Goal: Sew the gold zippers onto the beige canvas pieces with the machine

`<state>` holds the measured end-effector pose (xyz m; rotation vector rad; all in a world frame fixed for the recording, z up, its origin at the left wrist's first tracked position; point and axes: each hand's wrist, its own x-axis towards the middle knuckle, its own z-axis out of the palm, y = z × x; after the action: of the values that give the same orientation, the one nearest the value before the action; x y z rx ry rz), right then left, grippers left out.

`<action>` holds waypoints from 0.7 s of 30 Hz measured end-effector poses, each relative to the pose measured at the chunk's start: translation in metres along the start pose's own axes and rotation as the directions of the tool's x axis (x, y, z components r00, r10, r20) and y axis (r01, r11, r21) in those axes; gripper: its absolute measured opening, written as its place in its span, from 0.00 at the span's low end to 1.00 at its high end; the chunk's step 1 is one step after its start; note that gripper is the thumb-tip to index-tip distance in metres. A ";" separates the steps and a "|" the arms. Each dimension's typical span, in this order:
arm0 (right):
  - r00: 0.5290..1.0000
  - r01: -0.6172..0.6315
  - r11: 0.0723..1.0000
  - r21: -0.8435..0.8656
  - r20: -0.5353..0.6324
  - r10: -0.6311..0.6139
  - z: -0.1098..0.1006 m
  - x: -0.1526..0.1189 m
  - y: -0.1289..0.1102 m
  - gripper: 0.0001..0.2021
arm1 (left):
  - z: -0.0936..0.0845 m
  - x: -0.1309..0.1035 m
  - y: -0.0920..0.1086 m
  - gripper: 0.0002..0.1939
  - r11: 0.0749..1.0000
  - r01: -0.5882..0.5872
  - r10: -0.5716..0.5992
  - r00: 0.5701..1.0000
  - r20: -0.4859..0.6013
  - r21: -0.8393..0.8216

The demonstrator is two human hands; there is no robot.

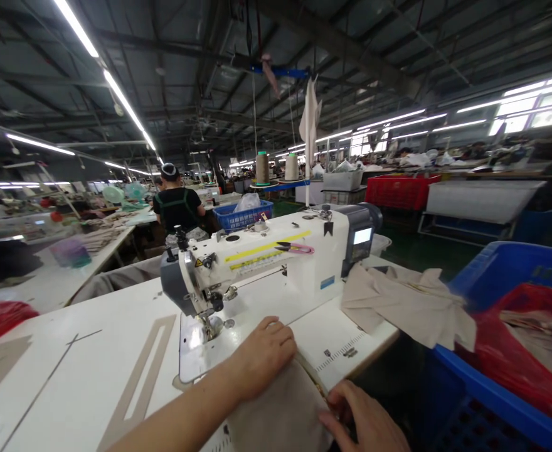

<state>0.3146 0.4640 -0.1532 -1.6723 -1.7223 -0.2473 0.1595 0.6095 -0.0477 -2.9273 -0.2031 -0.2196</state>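
Note:
A beige fabric piece (pixel 280 411) lies over the front edge of the white sewing table, between my hands. My left hand (pixel 267 356) is closed at its upper edge, fingers curled over the cloth. At the cloth's right edge my right hand (pixel 367 417) pinches it between thumb and fingers; part of this grip is hidden. Just beyond my hands stands a white sewing machine (pixel 266 251). Its needle and presser foot (pixel 209 326) are to the left of my left hand, apart from the cloth. Pink-handled thread snips (pixel 297 248) rest against the machine's arm.
More beige fabric (pixel 405 298) hangs off the table's right end towards a blue crate (pixel 487 402) with a red bag (pixel 515 339). A beige slotted strip (pixel 139 376) lies left of the machine. Thread cones (pixel 261 168) stand behind it. A person (pixel 178 199) sits further back.

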 end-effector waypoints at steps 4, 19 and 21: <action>0.995 0.083 0.995 0.049 -0.057 -0.080 -0.023 0.016 -0.007 0.07 | -0.028 -0.013 0.011 0.06 0.996 0.006 -0.009 1.000 0.023 0.093; 0.658 0.624 0.710 -0.325 -0.272 -0.703 -0.099 0.076 -0.045 0.14 | -0.091 -0.051 0.012 0.12 0.989 0.145 -0.108 0.851 -0.513 0.032; 0.647 0.656 0.711 -0.253 -0.296 -0.703 -0.067 0.059 -0.064 0.14 | -0.069 -0.074 0.011 0.13 0.977 0.181 -0.112 0.884 -0.455 0.111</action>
<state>0.2841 0.4623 -0.0480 -0.8708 -1.9819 -0.9830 0.0791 0.5760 0.0052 -2.6210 -0.3511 -0.8500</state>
